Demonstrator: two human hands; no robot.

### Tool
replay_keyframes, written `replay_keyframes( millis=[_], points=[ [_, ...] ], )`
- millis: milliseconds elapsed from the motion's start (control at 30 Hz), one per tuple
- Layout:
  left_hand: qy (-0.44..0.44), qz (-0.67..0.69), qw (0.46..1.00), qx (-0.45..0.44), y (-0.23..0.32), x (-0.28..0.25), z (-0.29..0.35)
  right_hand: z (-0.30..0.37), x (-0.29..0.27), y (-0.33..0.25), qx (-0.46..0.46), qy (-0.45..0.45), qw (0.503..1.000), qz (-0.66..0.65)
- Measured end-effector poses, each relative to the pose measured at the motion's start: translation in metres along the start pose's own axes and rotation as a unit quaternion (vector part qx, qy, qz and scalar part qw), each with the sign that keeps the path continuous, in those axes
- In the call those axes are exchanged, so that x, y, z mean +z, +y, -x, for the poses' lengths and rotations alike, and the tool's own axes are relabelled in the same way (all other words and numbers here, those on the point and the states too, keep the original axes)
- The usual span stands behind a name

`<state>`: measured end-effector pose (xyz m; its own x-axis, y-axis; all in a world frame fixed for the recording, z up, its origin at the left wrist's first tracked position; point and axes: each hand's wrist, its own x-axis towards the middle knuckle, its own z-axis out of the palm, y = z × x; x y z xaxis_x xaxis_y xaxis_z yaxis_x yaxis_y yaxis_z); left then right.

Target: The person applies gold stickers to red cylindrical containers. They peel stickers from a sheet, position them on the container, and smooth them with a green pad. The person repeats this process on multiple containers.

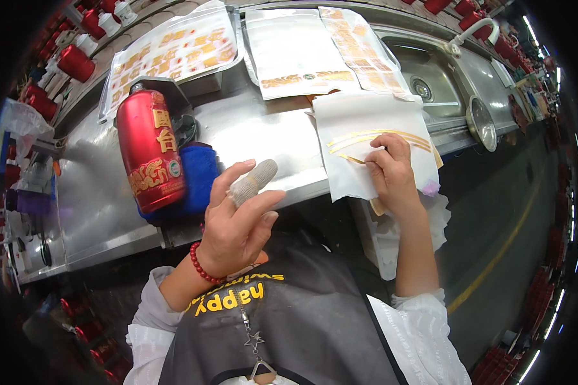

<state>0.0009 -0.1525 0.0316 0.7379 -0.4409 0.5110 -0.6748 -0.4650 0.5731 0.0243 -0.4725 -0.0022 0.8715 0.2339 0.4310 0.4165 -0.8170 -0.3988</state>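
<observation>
My right hand [393,170] is over a white sheet [356,109], thumb and fingertips pinched on the end of a thin gold strip [349,158]. Beside it, several curved gold strips [385,135] lie on the same sheet. Nothing is in my left hand [232,221]; its fingers are apart in front of the counter, and one wears a pale knitted finger sleeve [255,181]. To its left, a glossy red bottle [149,151] with gold characters and a gold pattern leans back on a folded blue cloth [200,174].
Sheets of gold-and-red decals [180,48] lie on a tray at the back left. More white sheets [292,48] with gold decals are at the back middle. A steel sink [430,70] with a tap [478,31] and a round metal bowl [481,123] stand at the right.
</observation>
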Motion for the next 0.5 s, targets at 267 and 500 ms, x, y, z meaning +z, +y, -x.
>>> replay_keyframes(
  millis=[267,500],
  points=[
    [0.199,-0.194,0.955,-0.108,-0.044,-0.071,0.073,-0.028,0.005,-0.066,-0.023,-0.005,0.995,-0.098],
    [0.149,-0.284,0.94,-0.12,-0.061,-0.096,0.08,-0.065,0.035,-0.145,-0.096,-0.051,0.968,-0.225]
  ],
)
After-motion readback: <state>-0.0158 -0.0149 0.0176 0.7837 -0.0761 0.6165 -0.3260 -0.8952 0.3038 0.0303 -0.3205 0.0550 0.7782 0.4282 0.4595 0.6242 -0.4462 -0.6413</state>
